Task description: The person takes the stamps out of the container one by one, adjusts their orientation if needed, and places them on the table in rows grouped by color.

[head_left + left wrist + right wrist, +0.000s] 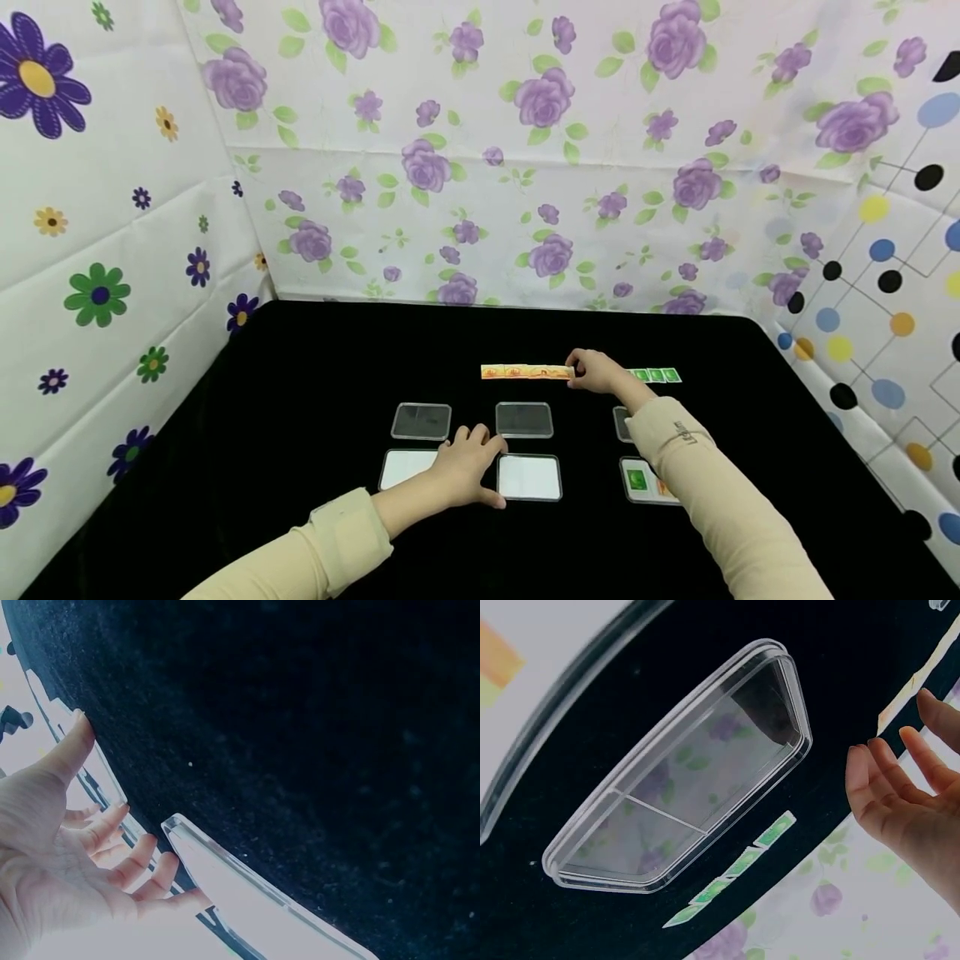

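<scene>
A row of orange stamp-like pieces (pixel 525 372) lies along the back of the black table. My right hand (pixel 596 372) is at its right end, thumb and fingers apart around that end; the right wrist view shows a gap between them. Lower left, my left hand (pixel 468 467) is spread, palm down, between two white-backed clear cases, one on the left (pixel 405 469) and one on the right (pixel 528 477). Its thumb is close by the right case's near corner. In the left wrist view its fingers (pixel 157 877) are loosely bent beside a case edge.
Short green pieces (pixel 744 862) lie in a row right of my right hand. Clear lids (pixel 422 421) stand behind the cases, with one partly under my right sleeve. A case (pixel 651 493) at right contains a green and an orange piece. Patterned cloth walls (pixel 480 208) enclose the table.
</scene>
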Demonstrator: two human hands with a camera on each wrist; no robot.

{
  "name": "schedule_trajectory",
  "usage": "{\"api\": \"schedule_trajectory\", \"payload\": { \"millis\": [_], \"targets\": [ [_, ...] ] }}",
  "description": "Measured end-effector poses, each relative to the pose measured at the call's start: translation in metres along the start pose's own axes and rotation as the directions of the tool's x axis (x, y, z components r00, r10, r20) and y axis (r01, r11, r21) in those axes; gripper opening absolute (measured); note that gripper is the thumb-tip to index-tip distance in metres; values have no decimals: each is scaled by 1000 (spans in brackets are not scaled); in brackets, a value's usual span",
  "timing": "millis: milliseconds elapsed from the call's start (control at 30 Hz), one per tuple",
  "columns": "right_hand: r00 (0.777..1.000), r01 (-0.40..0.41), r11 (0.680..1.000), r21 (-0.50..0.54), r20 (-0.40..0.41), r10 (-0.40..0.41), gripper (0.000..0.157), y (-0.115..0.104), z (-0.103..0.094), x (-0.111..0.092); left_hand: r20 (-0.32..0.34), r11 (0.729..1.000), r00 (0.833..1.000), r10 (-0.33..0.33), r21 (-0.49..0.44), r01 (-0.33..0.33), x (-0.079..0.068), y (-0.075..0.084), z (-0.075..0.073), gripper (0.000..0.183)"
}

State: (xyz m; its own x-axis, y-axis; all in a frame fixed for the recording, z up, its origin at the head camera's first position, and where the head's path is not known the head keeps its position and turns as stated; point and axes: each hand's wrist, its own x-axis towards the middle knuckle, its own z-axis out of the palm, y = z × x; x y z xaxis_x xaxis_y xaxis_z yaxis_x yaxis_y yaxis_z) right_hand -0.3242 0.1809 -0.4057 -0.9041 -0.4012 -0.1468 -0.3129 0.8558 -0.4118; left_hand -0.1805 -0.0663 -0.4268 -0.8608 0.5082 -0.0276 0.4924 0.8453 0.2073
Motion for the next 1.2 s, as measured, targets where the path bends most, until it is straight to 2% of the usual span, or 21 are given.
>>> {"api": "schedule_trajectory", "payload": {
  "millis": [300,500,667,900,1200],
  "targets": [
    [998,54,998,19,31,-54,35,-10,-6,-7,1,1000,1000,-5,-1,5,1,0,0,69],
    [992,109,993,34,54,-111,35,-16,-11,-19,12,1000,1000,-5,-8,5,2,0,2,69],
    [984,173,984,47,44,-175,33,-14,-10,-30,9,1000,1000,-7,-3,7,2,0,2,70],
    [976,208,972,113,46,-214,35,-9,-11,-39,10,1000,1000,-4,0,4,1,-1,0,69],
    [959,276,948,158,22,-283,31,-19,-14,-59,6,1000,1000,-8,-1,8,-1,0,0,69]
  ]
}}
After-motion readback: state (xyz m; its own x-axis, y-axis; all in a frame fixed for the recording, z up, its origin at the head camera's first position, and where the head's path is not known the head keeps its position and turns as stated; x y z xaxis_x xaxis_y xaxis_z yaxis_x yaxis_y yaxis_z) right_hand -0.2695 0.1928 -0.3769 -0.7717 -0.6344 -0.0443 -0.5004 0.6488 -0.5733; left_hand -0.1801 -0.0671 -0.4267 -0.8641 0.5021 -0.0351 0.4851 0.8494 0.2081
